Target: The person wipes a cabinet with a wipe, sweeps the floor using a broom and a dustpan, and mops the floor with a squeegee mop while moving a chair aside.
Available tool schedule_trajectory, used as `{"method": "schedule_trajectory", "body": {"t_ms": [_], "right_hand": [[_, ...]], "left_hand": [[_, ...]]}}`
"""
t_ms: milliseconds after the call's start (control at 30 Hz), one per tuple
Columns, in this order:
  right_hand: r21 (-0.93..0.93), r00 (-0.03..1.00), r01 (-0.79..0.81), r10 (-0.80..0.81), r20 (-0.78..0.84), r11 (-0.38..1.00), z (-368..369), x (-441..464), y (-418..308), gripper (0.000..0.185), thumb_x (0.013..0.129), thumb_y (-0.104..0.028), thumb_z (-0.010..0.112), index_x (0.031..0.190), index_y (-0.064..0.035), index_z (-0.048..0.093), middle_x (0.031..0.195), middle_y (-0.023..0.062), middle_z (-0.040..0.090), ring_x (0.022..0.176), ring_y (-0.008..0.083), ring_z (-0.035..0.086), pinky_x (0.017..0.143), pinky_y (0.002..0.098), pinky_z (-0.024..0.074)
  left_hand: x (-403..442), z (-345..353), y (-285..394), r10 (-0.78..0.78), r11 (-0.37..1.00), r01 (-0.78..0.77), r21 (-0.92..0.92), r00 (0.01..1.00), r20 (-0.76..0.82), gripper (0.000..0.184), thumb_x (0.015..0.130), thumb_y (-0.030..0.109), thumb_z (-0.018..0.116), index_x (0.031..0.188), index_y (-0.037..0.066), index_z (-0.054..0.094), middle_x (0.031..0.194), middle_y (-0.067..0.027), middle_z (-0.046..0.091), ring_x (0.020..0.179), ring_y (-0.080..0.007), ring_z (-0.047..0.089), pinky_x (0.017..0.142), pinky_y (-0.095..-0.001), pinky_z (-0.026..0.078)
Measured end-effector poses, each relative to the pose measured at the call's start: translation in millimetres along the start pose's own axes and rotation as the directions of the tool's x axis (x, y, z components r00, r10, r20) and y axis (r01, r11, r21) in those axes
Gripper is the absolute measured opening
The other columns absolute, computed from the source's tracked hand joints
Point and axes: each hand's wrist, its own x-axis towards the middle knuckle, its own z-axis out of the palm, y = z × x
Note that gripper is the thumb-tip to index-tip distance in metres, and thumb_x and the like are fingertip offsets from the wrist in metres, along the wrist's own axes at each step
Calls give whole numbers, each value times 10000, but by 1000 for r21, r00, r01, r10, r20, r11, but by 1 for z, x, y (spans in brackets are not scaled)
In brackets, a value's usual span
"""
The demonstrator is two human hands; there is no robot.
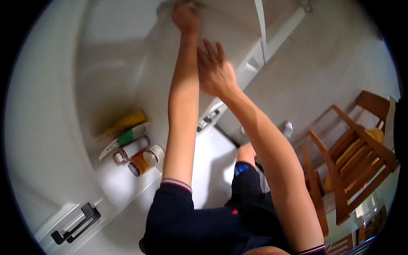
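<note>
My left hand (185, 18) reaches far forward at the top of the view, closed against the pale surface (127, 25) of a white cabinet-like interior. What it holds, if anything, is too hidden to name. My right hand (217, 73) is open, its fingers stretched out, beside my left forearm and near the cabinet's front edge. To the left of my left forearm, several containers are grouped in the corner: a white-capped bottle (135, 148), an amber jar (140, 165) with a dark lid and a pale-lidded jar (154, 155). Behind them are a green and white packet (126, 137) and a yellow packet (129, 120).
A black handle (76, 225) is on the white front at lower left. Another dark handle (208, 120) shows below my right hand. A wooden chair (348, 161) stands on the right, and a grey-white shoe (287, 128) is on the tiled floor (323, 63).
</note>
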Motion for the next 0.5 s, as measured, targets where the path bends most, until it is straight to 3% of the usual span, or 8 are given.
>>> {"method": "schedule_trajectory", "body": {"t_ms": [33, 100, 133, 200, 233, 300, 367, 500], "right_hand": [[-1, 997, 22, -22, -73, 1000, 9, 2, 3, 562, 791, -431, 518, 1253, -111, 521, 1364, 93, 421, 1329, 318, 259, 1101, 518, 114], [-53, 988, 16, -24, -153, 998, 12, 4, 5, 579, 769, -423, 499, 1227, -72, 536, 1307, 93, 480, 1319, 319, 277, 1100, 517, 120], [-49, 989, -3, -5, -148, 999, 9, 3, 3, 579, 769, -423, 499, 1227, -72, 536, 1307, 93, 480, 1319, 319, 277, 1100, 517, 120], [-17, 992, 3, -5, -123, 1000, 9, 2, 5, 610, 777, -427, 482, 1282, -84, 482, 1315, 77, 474, 1321, 307, 277, 1102, 507, 126], [-62, 1000, 4, -6, -29, 998, 9, 1, 5, 624, 797, -442, 486, 1344, -151, 410, 1390, 64, 392, 1342, 299, 249, 1084, 537, 165], [-45, 997, 4, -7, -72, 999, 24, -1, 7, 600, 800, -444, 486, 1330, -167, 432, 1393, 58, 392, 1342, 293, 252, 1083, 541, 167], [-35, 993, -2, -3, -119, 999, 25, -7, 3, 576, 803, -445, 486, 1315, -183, 455, 1397, 52, 392, 1342, 286, 255, 1081, 544, 169], [-48, 999, -23, 21, -32, 999, 24, -1, 8, 685, 778, -497, 478, 1386, -219, 329, 1454, 19, 301, 1360, 270, 218, 1120, 503, 38]], "left_hand": [[-6, 10, -2, -2, 1000, 2, -4, 999, 38, 153, 724, 50, 606, 850, 16, 686, 688, -186, 615, 610, -329, 582, 598, -384, 464], [-3, 15, 6, -56, 974, 20, 227, 986, 154, 297, 783, 103, 573, 1072, 107, 640, 1100, -206, 597, 1058, -331, 530, 908, -450, 377], [-7, 8, 15, -49, 976, 10, 219, 984, 171, 297, 783, 103, 573, 1072, 107, 640, 1100, -206, 597, 1058, -331, 530, 908, -450, 377], [-5, -57, 64, 20, 964, 60, -259, 955, 295, 207, 826, 81, 488, 886, 31, 679, 838, -207, 646, 827, -384, 593, 753, -404, 463], [-21, -46, 62, 201, 969, -200, -143, 980, -9, 183, 807, 51, 494, 765, -10, 661, 736, -196, 641, 669, -410, 577, 652, -420, 463], [-29, -101, 126, 79, 892, 66, -447, 951, 299, 137, 774, 44, 536, 747, -7, 661, 741, -187, 644, 653, -377, 585, 622, -426, 455], [-69, -88, 135, 187, 935, -39, -353, 899, 397, 194, 734, 18, 559, 884, 29, 683, 786, -158, 638, 771, -340, 606, 723, -400, 490], [-88, -91, 161, 488, 813, -311, -492, 826, 284, 225, 748, -14, 541, 919, 46, 673, 901, -129, 642, 846, -301, 613, 755, -368, 495]]}}
